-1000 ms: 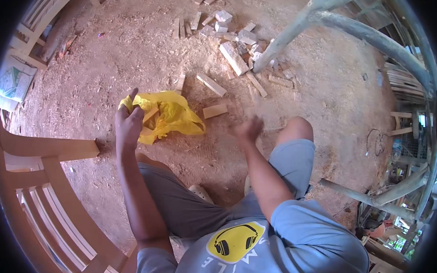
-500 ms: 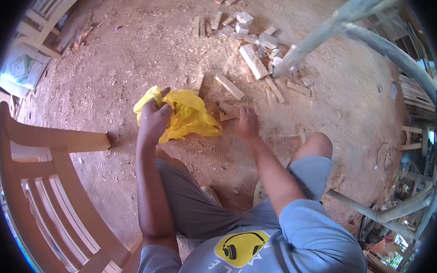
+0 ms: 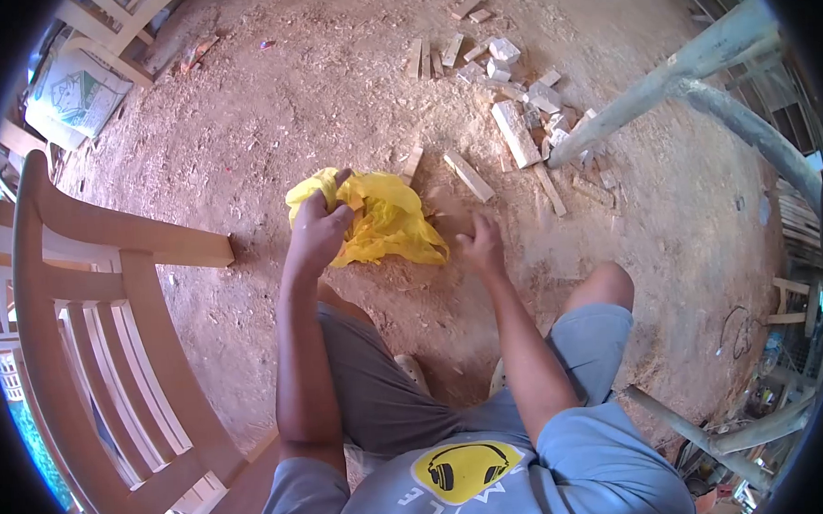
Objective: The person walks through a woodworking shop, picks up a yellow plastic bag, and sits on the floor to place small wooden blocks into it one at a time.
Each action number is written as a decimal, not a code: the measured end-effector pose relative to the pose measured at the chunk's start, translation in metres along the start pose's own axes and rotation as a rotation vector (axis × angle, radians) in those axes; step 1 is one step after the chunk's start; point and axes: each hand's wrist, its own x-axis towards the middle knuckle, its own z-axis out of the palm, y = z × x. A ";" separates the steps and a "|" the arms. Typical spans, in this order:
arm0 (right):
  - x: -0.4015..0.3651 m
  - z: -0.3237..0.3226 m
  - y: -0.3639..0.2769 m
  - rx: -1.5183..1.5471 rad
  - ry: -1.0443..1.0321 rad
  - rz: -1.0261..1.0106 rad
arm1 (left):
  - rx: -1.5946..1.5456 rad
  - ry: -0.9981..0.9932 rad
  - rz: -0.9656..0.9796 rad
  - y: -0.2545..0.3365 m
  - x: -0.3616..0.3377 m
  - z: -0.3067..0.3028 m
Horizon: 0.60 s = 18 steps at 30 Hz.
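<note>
My left hand (image 3: 319, 233) is closed on the gathered edge of a crumpled yellow plastic bag (image 3: 396, 223), which hangs low over the dirt floor. To the right of the bag is my right hand (image 3: 484, 246), its fingers apart and nothing visible in them. A blurred brown shape, too smeared to identify, shows between the bag and that hand. Just beyond lie a small wooden offcut (image 3: 412, 166) and a longer wooden strip (image 3: 470, 177).
A pile of wood offcuts (image 3: 542, 100) lies ahead on the right, beside a grey pole frame (image 3: 643, 86). A wooden chair (image 3: 115, 311) fills the left side. A printed sack (image 3: 78, 95) is at the upper left.
The small wood pieces beside my right hand are no longer distinct there. My right hand's fingers have spread. The whole view has shifted, while my left hand keeps hold of the bag.
</note>
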 end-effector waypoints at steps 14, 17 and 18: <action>0.118 0.092 -0.060 -0.084 -0.228 -0.177 | 0.017 0.426 0.033 -0.004 -0.026 -0.034; 0.117 0.120 -0.031 -0.267 -0.375 -0.330 | 0.172 0.303 0.008 -0.003 -0.037 -0.033; 0.117 0.126 -0.022 -0.315 -0.409 -0.326 | 0.165 0.290 0.023 -0.007 -0.037 -0.033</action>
